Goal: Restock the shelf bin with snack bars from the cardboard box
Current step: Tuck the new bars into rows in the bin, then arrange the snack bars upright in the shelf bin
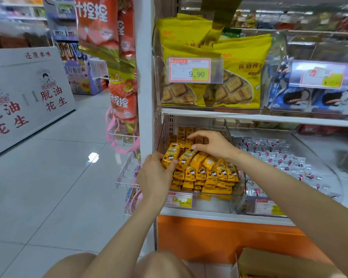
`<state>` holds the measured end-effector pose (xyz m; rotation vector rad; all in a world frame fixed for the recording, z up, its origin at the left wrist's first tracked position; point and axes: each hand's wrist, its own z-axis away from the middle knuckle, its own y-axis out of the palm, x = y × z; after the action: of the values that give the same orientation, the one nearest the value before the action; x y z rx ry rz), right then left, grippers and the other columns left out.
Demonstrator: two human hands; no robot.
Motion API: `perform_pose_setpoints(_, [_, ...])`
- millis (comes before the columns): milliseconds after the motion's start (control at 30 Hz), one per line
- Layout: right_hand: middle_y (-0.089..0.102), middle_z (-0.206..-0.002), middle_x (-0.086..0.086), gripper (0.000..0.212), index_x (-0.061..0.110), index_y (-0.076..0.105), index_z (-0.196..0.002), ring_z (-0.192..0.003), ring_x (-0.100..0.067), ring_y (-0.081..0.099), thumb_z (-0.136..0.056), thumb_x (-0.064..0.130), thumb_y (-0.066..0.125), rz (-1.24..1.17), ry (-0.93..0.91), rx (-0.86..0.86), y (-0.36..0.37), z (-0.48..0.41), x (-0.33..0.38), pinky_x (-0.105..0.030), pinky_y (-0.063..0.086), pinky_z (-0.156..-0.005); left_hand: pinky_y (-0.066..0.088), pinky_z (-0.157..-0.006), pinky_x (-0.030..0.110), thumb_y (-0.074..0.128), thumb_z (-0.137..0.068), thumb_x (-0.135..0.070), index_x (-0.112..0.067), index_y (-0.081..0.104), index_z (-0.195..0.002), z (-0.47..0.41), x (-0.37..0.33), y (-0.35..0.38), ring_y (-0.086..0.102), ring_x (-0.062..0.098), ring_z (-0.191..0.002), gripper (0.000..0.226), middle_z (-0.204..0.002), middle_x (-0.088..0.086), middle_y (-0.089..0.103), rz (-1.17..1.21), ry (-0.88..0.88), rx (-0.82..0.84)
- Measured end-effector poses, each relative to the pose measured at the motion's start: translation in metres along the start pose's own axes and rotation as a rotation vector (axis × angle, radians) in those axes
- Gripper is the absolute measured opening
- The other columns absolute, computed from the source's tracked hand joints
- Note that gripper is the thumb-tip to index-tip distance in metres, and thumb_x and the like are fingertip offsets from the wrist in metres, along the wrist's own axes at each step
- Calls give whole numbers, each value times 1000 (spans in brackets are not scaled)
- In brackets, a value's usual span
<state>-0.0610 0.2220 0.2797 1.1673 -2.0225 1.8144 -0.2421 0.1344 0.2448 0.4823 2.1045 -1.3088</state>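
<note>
1. Clear shelf bin [219, 203]: packed with yellow snack bars [209, 175].
2. Left hand [155, 177] clasps two snack bars at the bin's front-left corner.
3. Right hand [211, 145] is spread loosely over mid-bin bars, grasping nothing.
4. Cardboard box [279, 263] sits below the shelf.

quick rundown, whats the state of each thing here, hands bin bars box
clear plastic shelf bin: mostly full
yellow snack bars: stacked in rows inside the bin
left hand: grips a couple of bars over the front left
right hand: open, fingers resting on the bars
brown cardboard box: open, flap up
</note>
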Motion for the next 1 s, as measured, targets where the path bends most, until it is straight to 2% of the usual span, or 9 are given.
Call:
perform_pose_setpoints(33, [59,-127,3,29,25,63,-115,-112,-18,58,-87,19,65,-12,19,-27,-2,2,0,-25,49,-86,35,-64,30,57,-87,-48,-15,58,-106,1,-2,1,58,24,-92,38,-101,2,61,-23,22,-10])
perform_pose_setpoints(133, [63,-117,6,24,24,66,-110,-111,-13,56,-88,15,63,-32,19,-108,-7,13,-4,-39,43,-101,35,-65,32,52,-90,-48,-14,55,-109,6,-8,3,58,26,-93,39,-104,2,60,-77,86,-19])
perform_pose_setpoints(267, [59,-119,7,35,29,63,-114,-113,-10,51,-85,10,66,-44,-43,-126,-11,31,-11,-35,42,-101,38,-66,32,56,-87,-48,-16,57,-111,12,-15,8,58,24,-94,40,-106,1,61,-5,92,15])
perform_pose_setpoints(367, [51,-129,7,51,39,53,-125,-122,-13,40,-82,18,70,101,-147,15,-16,28,-10,-32,31,-102,40,-65,29,61,-84,-46,-18,60,-109,14,-18,6,59,19,-90,37,-104,-2,61,58,141,43])
perform_pose_setpoints(467, [50,-130,7,51,45,51,-120,-120,-17,38,-78,25,74,188,-254,181,-18,18,-3,-33,27,-100,48,-66,32,66,-82,-43,-20,62,-107,17,-16,-3,60,16,-85,34,-102,-5,62,90,205,55])
perform_pose_setpoints(633, [55,-113,4,39,28,67,-111,-107,-15,43,-73,24,79,198,-288,278,-14,-1,7,-29,30,-93,49,-70,30,66,-81,-42,-24,60,-115,17,-8,-14,58,11,-81,38,-107,-7,63,89,179,104])
perform_pose_setpoints(767, [62,-109,4,39,21,67,-107,-103,-11,55,-72,11,79,82,-185,278,-18,-22,3,-21,37,-90,48,-80,31,64,-82,-46,-25,44,-129,13,4,-20,59,12,-102,55,-126,-11,53,56,154,191])
perform_pose_setpoints(867, [59,-113,-3,43,9,61,-115,-108,-12,49,-74,-5,69,-25,-87,210,-16,-53,-4,-17,37,-90,49,-81,35,60,-86,-43,-26,52,-118,10,9,-22,59,12,-100,37,-121,-11,53,20,204,217])
perform_pose_setpoints(1000, [53,-131,3,44,27,53,-127,-122,-17,47,-85,16,63,213,19,176,-6,-91,-19,-33,37,-102,48,-79,33,57,-90,-34,-25,57,-110,7,6,-20,58,10,-93,23,-112,-10,49,34,311,275])
